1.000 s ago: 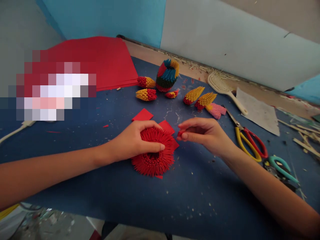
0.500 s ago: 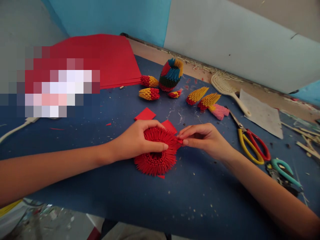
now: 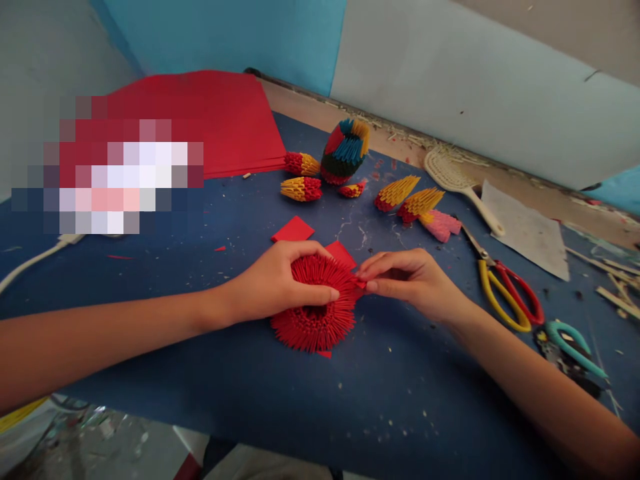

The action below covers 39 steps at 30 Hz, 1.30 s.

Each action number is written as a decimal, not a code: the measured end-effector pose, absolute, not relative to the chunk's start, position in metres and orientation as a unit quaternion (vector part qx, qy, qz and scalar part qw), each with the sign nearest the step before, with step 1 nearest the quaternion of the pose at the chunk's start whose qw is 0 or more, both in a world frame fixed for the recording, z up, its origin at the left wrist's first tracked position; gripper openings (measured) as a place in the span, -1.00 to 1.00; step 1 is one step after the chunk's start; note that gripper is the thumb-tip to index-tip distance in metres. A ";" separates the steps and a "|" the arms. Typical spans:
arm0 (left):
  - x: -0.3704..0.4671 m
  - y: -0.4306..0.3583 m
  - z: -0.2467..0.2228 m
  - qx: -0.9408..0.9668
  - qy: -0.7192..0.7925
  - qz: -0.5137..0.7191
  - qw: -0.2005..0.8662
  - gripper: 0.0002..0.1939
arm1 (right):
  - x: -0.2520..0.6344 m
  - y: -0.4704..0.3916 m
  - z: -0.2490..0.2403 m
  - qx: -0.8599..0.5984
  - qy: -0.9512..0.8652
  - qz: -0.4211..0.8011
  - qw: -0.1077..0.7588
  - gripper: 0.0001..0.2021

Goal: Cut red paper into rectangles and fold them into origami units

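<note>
A red ring of folded paper pieces (image 3: 320,328) rests on the blue tabletop (image 3: 210,373). My left hand (image 3: 287,277) grips its upper left side, thumb across the ring near the centre hole. At the ring's right edge, my right hand (image 3: 407,277) pinches a small folded red paper piece (image 3: 360,284) between thumb and fingers; the piece touches or nearly touches the ring, I cannot tell which. Two red paper rectangles lie just beyond: one (image 3: 293,229) behind my left hand, another (image 3: 341,254) partly behind the ring. A red scrap (image 3: 325,354) shows at its near edge.
Large red sheets (image 3: 235,127) lie at the back left. Behind the hands stand a multicoloured folded-paper vase (image 3: 345,153) and several red-yellow paper pieces (image 3: 301,189). Scissors (image 3: 505,293), turquoise-handled pliers (image 3: 575,347) and a cream hairbrush (image 3: 460,180) lie on the right.
The view has shifted slightly, moving everything a little to the right in the picture. Both hands keep their hold on the ring and the small paper piece.
</note>
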State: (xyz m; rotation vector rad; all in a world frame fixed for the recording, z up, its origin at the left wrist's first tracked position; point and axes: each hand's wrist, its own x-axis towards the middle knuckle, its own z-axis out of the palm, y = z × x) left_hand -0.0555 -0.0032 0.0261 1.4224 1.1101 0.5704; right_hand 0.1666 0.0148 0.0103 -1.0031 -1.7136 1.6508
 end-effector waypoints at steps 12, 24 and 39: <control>-0.056 -0.007 0.025 0.626 0.482 0.252 0.559 -0.76 | 0.159 0.008 0.009 -0.416 -0.613 0.599 0.305 -0.91; -0.057 -0.006 0.025 0.634 0.470 0.253 0.559 -0.78 | 0.160 0.009 0.010 -0.417 -0.633 0.587 0.285 -0.90; -0.055 -0.006 0.020 0.651 0.458 0.278 0.537 -0.77 | 0.152 0.005 0.023 -0.462 -0.582 0.608 0.278 -0.71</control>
